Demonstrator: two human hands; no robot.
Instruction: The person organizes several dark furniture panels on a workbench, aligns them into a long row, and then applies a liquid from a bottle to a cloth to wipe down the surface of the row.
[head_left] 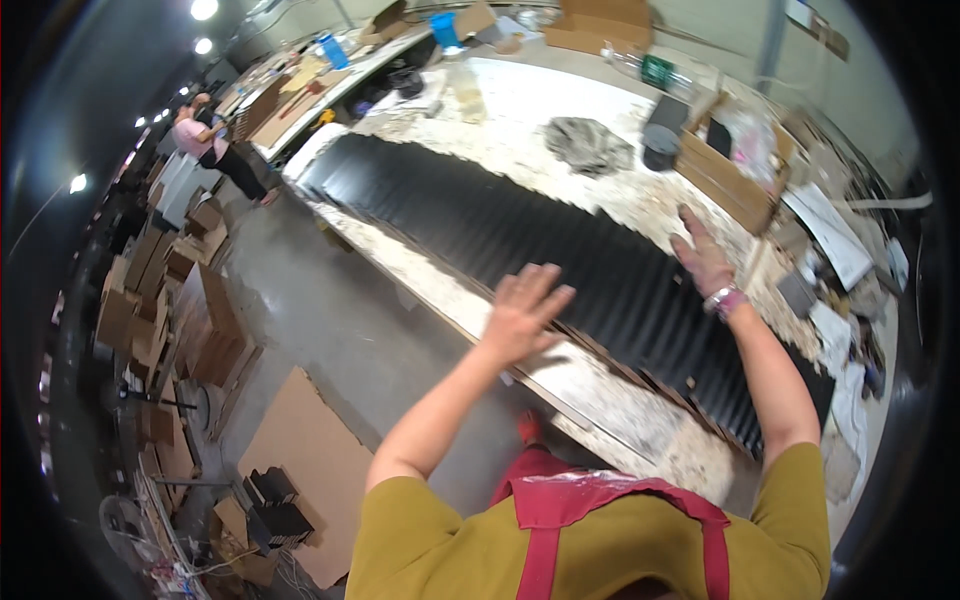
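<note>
A long row of thin black strips or panels (pixel 440 205), packed side by side, runs diagonally along the worktable (pixel 530 95). Brown edges show along the row's near side. My left hand (pixel 523 312) is over the near edge of the row, fingers spread, holding nothing. At the far edge, toward the right, is my right hand (pixel 704 258), its fingers apart and nothing in it. Whether either palm touches the black pieces I cannot tell. What exactly the pieces are cannot be made out.
A crumpled grey rag (pixel 588 146) lies behind the row. To its right are a dark cylinder (pixel 661 146), a cardboard box (pixel 727 186) with plastic inside, and a green-labelled bottle (pixel 655 72). Cardboard (pixel 305 470) covers floor at left; another person (pixel 215 145) stands far left.
</note>
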